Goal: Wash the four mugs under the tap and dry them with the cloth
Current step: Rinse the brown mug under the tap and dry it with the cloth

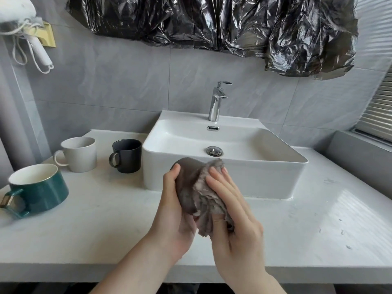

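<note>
Our left hand (169,200) cups the brown mug (187,185), likely wet, slick and breakable, while our right hand (231,211) presses the soft cloth (206,200) against it.

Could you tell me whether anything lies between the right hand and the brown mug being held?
Yes: the grey cloth lies between the right hand and the brown mug, pressed against its side. The left hand holds the mug bare, with nothing visible in between.
</note>
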